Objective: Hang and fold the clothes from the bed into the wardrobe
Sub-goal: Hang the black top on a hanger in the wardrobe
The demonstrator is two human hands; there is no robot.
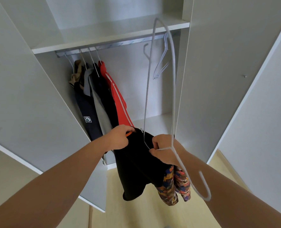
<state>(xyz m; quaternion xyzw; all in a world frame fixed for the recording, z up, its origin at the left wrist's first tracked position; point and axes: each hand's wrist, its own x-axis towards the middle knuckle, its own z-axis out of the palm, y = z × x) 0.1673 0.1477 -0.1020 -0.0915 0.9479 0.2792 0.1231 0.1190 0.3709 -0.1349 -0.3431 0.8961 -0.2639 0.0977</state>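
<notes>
- Left hand (120,139) grips the black garment's (136,167) orange-trimmed top edge. Right hand (165,151) pinches the wire hanger (175,86) against the cloth, well below the rail (113,45).
- Judgement: hands should hold the opening taut, then feed the hanger in.
- Garment type unclear; the patterned cloth may be a separate piece.

Left hand (118,139): fingertips tucked into the waistband of the black garment (136,165), can't see them. Right hand (165,150) pinches the hanger (208,198); its fingers partly hide each other. Patterned garment (174,185): top hidden behind right wrist and black cloth, type unclear. Below the rail (116,44), left end: tan garment (78,69) mostly covered by dark garment (87,109), whose patch (87,119) is too small to read. Under the rail's right end: spare hangers (156,76) bunched, count unclear. Far below the rail: grey thing (168,226) cut by the bottom edge.
</notes>
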